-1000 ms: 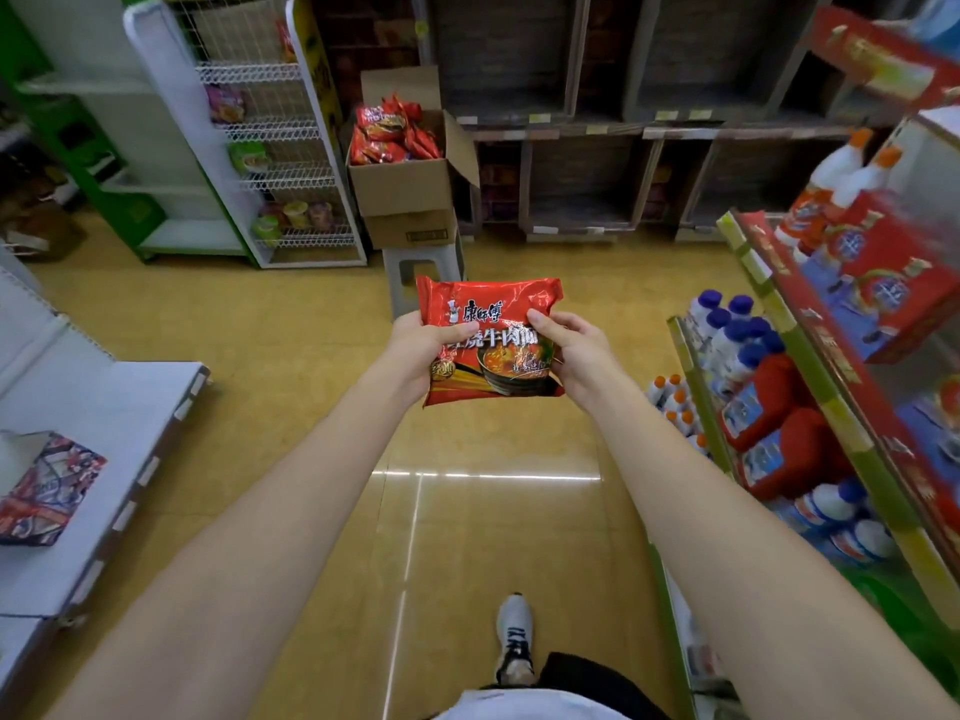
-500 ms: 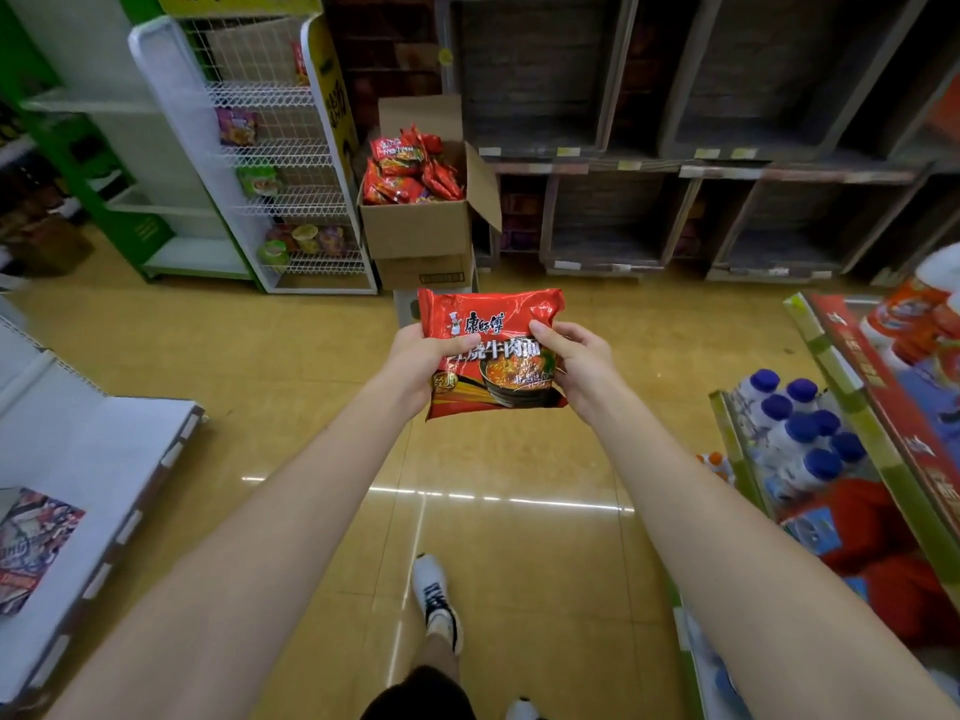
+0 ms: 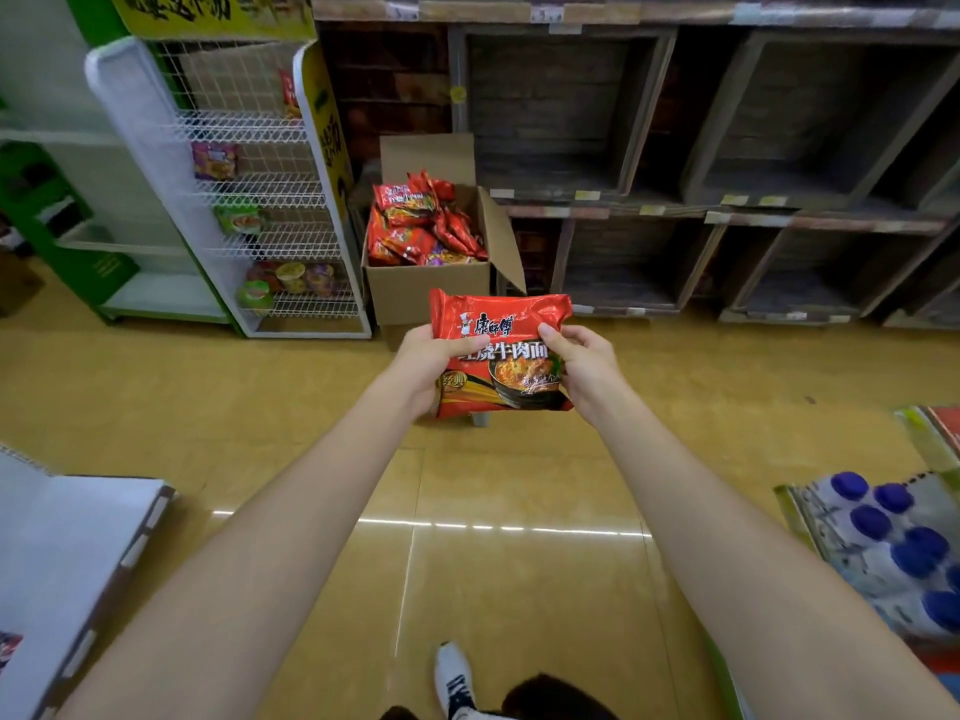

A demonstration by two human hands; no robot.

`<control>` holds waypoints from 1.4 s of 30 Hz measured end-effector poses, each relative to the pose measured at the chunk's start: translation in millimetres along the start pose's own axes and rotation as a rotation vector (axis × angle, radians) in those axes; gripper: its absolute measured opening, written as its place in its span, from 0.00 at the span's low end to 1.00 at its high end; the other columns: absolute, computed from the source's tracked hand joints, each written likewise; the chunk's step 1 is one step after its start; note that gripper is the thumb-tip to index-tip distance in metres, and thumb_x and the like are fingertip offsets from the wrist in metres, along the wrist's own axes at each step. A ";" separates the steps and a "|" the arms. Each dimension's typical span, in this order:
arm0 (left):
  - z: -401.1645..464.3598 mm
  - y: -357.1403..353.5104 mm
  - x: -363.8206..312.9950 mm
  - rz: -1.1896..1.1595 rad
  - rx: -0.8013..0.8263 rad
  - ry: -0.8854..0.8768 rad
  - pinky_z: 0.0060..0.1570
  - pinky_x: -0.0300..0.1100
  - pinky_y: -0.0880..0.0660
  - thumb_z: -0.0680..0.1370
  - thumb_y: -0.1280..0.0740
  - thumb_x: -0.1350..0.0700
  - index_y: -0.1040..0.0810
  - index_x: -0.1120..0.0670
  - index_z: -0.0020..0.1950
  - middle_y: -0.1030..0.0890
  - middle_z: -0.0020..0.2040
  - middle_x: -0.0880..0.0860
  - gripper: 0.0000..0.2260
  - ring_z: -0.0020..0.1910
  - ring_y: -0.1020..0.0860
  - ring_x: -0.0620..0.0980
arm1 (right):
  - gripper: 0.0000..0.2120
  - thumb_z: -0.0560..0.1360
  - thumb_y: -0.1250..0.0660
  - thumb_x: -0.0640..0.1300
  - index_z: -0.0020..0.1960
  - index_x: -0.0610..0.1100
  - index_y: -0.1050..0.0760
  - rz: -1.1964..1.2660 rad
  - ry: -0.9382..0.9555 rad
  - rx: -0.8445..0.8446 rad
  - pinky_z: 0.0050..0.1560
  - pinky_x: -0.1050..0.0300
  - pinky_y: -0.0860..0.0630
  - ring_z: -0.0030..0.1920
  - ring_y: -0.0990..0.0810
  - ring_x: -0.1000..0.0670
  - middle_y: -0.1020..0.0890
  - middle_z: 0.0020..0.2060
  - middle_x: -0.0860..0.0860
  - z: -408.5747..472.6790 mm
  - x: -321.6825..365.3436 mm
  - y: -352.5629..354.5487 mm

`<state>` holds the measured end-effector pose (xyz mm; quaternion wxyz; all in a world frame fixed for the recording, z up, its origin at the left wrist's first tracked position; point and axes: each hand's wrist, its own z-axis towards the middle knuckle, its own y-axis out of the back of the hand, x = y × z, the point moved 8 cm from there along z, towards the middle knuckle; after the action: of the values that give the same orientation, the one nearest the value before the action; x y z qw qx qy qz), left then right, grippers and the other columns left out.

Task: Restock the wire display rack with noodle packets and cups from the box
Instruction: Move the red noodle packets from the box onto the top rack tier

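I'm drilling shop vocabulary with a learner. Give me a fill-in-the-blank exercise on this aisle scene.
1. The red noodle packet is held by ____ hands, the left hand and the right hand.
2. The cardboard box stands to the ____ of the wire display rack.
3. The cups sit on the rack's ____ shelf.

Missing words: both; right; bottom

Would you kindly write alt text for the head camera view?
Left hand and right hand hold a red noodle packet before a cardboard box of packets, beside a white wire display rack holding few packets and cups.
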<state>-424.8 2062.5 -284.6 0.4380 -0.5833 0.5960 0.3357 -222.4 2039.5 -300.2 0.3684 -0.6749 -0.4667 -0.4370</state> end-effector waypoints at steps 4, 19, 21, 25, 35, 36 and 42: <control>46.5 34.6 -26.3 0.008 0.021 -0.031 0.53 0.49 0.20 0.73 0.23 0.56 0.21 0.58 0.62 0.14 0.53 0.54 0.20 0.54 0.16 0.55 | 0.16 0.78 0.30 0.52 0.61 0.47 0.28 0.009 -0.026 -0.048 0.56 0.42 0.18 0.54 0.16 0.46 0.17 0.55 0.48 43.9 13.1 -33.4; 230.0 129.2 -129.6 0.130 -0.153 -0.131 0.51 0.49 0.18 0.83 0.40 0.42 0.20 0.55 0.58 0.14 0.50 0.53 0.18 0.48 0.14 0.52 | 0.19 0.83 0.38 0.51 0.71 0.44 0.28 0.056 0.018 0.035 0.59 0.46 0.19 0.54 0.16 0.48 0.16 0.55 0.49 233.2 71.0 -149.3; 265.4 143.2 -151.8 0.161 -0.178 -0.149 0.52 0.50 0.18 0.83 0.39 0.42 0.20 0.55 0.58 0.14 0.51 0.53 0.17 0.49 0.15 0.51 | 0.18 0.83 0.38 0.52 0.70 0.46 0.28 0.065 0.007 0.044 0.59 0.45 0.20 0.55 0.16 0.48 0.16 0.55 0.49 273.9 78.6 -170.1; 334.5 180.9 -193.6 0.171 -0.267 -0.134 0.50 0.48 0.17 0.84 0.40 0.43 0.21 0.55 0.58 0.15 0.53 0.54 0.17 0.51 0.15 0.52 | 0.18 0.83 0.39 0.54 0.69 0.47 0.27 0.110 -0.034 0.063 0.52 0.49 0.18 0.53 0.16 0.48 0.16 0.55 0.49 348.8 95.6 -216.1; 436.6 274.3 -234.1 0.091 -0.368 -0.084 0.49 0.50 0.17 0.84 0.40 0.45 0.22 0.58 0.61 0.15 0.53 0.57 0.18 0.48 0.14 0.54 | 0.19 0.84 0.39 0.54 0.67 0.42 0.26 0.024 -0.086 0.163 0.60 0.47 0.21 0.56 0.18 0.47 0.17 0.58 0.47 470.9 123.5 -333.9; 443.5 284.5 -237.8 0.086 -0.372 -0.084 0.47 0.48 0.17 0.84 0.39 0.46 0.22 0.58 0.61 0.15 0.53 0.56 0.17 0.48 0.14 0.53 | 0.19 0.84 0.40 0.54 0.66 0.42 0.26 0.008 -0.083 0.177 0.60 0.48 0.21 0.55 0.18 0.47 0.17 0.57 0.48 477.6 126.0 -346.7; 492.0 349.8 -261.8 0.073 -0.379 -0.109 0.49 0.48 0.17 0.84 0.39 0.46 0.21 0.57 0.60 0.15 0.52 0.55 0.16 0.48 0.14 0.53 | 0.16 0.84 0.40 0.54 0.62 0.43 0.24 -0.009 -0.052 0.162 0.62 0.47 0.22 0.57 0.17 0.47 0.16 0.55 0.49 523.3 135.0 -424.7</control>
<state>-723.5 2648.7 -276.5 0.3396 -0.6142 0.5183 0.4887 -473.3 2679.1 -317.6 0.4074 -0.6519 -0.5130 -0.3820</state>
